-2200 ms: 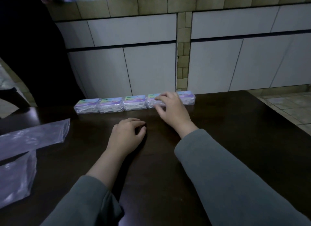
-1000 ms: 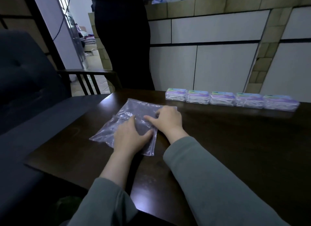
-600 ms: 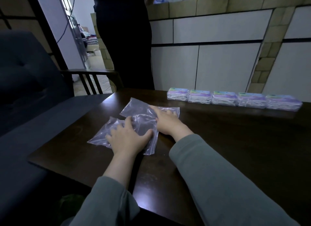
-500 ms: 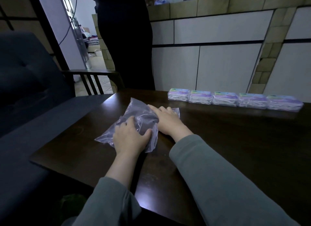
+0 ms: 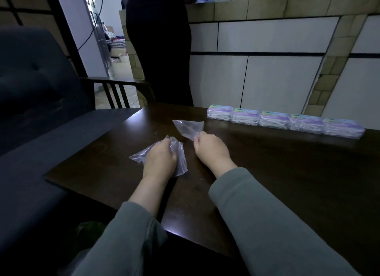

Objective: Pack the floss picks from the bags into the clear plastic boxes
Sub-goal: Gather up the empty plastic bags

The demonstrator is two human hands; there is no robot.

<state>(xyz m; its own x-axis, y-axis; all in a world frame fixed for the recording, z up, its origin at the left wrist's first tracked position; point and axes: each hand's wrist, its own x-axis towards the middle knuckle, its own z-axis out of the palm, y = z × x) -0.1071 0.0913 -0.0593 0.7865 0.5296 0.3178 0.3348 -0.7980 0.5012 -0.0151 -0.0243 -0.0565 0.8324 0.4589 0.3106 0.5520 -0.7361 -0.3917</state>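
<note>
Boxes [image 5: 284, 121], five of them, sat closed in a row along the far table [image 5: 287, 173] edge, while each hand pinched one of two empty bags: left hand [image 5: 160, 157] on the near bag [image 5: 181, 160], right hand [image 5: 211, 149] on the far bag [image 5: 188, 128].

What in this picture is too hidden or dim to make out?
Head view only:
- Left hand: its fingers curl under, hiding their grip on the crumpled bag.
- Boxes: label print too small and dim to read.
- Standing person: cut off by the top edge.
- Right hand: its back hides its fingertips.
</note>
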